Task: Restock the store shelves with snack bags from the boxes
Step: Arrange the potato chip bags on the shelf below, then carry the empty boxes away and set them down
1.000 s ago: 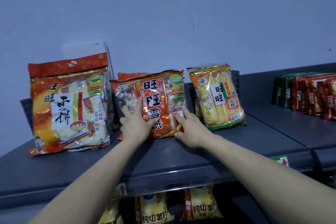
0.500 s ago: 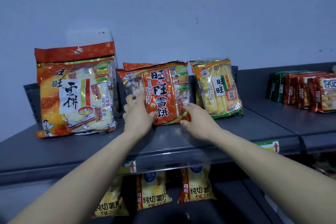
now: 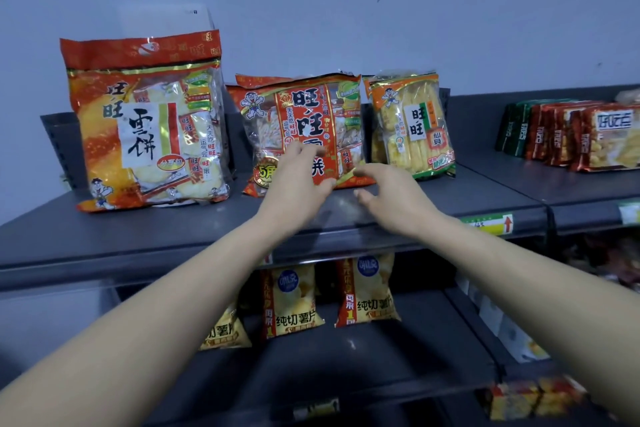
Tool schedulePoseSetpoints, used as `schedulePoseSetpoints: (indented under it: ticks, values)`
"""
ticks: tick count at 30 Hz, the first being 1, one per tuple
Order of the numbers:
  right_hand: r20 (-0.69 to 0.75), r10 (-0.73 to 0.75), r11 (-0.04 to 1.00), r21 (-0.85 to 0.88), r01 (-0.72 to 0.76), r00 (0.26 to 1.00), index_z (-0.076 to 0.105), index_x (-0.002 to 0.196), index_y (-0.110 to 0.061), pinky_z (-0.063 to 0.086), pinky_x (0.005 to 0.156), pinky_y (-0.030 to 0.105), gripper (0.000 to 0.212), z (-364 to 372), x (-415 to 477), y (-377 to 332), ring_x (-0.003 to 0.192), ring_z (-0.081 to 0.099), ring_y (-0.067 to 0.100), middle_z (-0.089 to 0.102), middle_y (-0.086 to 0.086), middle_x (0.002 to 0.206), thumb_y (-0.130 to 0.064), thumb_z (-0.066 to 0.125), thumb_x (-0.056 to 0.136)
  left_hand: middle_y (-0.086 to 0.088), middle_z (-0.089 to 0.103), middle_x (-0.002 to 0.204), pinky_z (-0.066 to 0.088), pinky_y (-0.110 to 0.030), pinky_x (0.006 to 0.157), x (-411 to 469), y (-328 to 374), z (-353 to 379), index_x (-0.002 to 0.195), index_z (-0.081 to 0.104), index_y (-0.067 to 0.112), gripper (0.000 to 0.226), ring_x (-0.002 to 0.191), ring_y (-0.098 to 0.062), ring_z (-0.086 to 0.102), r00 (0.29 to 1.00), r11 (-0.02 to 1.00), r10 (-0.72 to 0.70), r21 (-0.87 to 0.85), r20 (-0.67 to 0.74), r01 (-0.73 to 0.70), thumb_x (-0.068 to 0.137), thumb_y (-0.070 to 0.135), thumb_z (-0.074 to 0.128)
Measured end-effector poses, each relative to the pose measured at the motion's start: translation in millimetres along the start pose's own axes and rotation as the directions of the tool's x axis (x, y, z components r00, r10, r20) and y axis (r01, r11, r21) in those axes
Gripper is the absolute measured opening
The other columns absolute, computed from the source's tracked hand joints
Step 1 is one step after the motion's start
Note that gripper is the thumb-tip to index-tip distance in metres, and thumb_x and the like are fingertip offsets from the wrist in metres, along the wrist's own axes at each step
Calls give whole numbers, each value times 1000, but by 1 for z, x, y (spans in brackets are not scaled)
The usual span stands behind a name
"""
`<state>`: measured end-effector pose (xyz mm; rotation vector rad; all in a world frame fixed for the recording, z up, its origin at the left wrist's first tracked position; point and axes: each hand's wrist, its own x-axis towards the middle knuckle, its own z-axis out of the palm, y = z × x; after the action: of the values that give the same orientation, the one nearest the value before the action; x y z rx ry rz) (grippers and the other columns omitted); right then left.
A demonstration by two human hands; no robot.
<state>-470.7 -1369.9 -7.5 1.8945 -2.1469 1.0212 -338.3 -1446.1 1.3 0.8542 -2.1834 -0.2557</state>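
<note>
While the snack bag point(image 3: 304, 107) stands on the shelf point(image 3: 138, 229), my left hand point(image 3: 298, 184) rests relaxed fingers point(image 3: 298, 150) on its probably light, slippery, crushable face and my right hand point(image 3: 391, 198) hovers released alongside; hold by the side seams.

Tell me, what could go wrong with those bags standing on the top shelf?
1. The middle red bag stands upright on its bottom edge. The left hand seems only to touch it and the right hand looks clear of it, so it might tip forward.
2. It stands close beside the yellow bag, so a nudge could knock that one over.
</note>
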Motion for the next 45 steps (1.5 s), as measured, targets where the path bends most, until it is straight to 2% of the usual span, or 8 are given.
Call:
schedulePoseSetpoints:
  ticks: [6, 12, 19, 23, 27, 35, 40, 45]
  values:
    - [-32, 12, 999, -52, -14, 999, 57, 128, -11, 39, 102, 35, 37, 0, -25, -4, 124, 50, 25, 59, 7, 130, -14, 55, 91, -3, 45, 128, 34, -33, 105, -19, 1, 4, 127, 51, 16, 41, 122, -19, 43, 992, 994, 105, 21, 67, -107, 89, 23, 61]
    - [-42, 53, 995, -87, -56, 998, 54, 130, -12, 34, 106, 30, 38, -3, -44, 3, 129, 45, 19, 55, 3, 135, -19, 53, 93, -1, 47, 126, 33, -30, 105, -31, 7, -1, 126, 52, 16, 39, 121, -18, 45, 991, 993, 117, 5, 67, -118, 89, 23, 61]
    - [-39, 2, 999, -52, -4, 999, 57, 129, -13, 34, 105, 29, 35, -29, -98, 12, 127, 48, 19, 59, 2, 132, -18, 52, 94, -3, 48, 125, 31, -21, 96, -82, 44, 0, 124, 54, 13, 36, 120, -18, 46, 998, 997, 63, 36, 25, -64, 89, 20, 60]
    - [54, -24, 999, -34, 26, 998, 61, 124, -13, 39, 102, 31, 33, -35, -148, 35, 122, 52, 22, 63, 4, 127, -16, 54, 92, -5, 51, 122, 32, -22, 99, -129, 78, 32, 120, 57, 11, 35, 118, -19, 49, 998, 1000, -2, 1, 63, 2, 87, 17, 63]
    - [238, 51, 998, -49, -40, 970, 59, 126, -13, 41, 102, 35, 35, -20, -198, 72, 122, 52, 26, 61, 7, 129, -19, 53, 92, -8, 51, 121, 32, -18, 94, -180, 92, 76, 121, 57, 9, 35, 113, -20, 51, 974, 990, -136, -15, 182, 141, 87, 16, 63]
    - [593, 289, 948, -67, -312, 751, 44, 139, -12, 45, 98, 33, 47, 35, -297, 134, 121, 53, 26, 52, 10, 137, -27, 52, 95, -12, 50, 126, 41, -30, 96, -286, 56, 157, 122, 53, 4, 37, 114, -28, 53, 745, 865, -479, 102, 465, 492, 89, 16, 62]
    - [732, 408, 872, -135, -471, 546, 42, 139, -9, 42, 95, 28, 53, 76, -344, 163, 124, 49, 24, 47, 12, 141, -29, 57, 93, -13, 46, 132, 39, -32, 98, -338, 36, 197, 131, 46, 4, 46, 120, -29, 49, 611, 815, -545, 190, 575, 548, 89, 18, 61]
    - [766, 496, 807, -234, -542, 408, 23, 149, -5, 38, 101, 28, 67, 126, -386, 185, 134, 40, 27, 35, 14, 150, -28, 54, 94, -10, 47, 138, 44, -36, 100, -391, 4, 231, 134, 46, 9, 48, 122, -27, 50, 463, 753, -600, 264, 652, 603, 89, 21, 60]
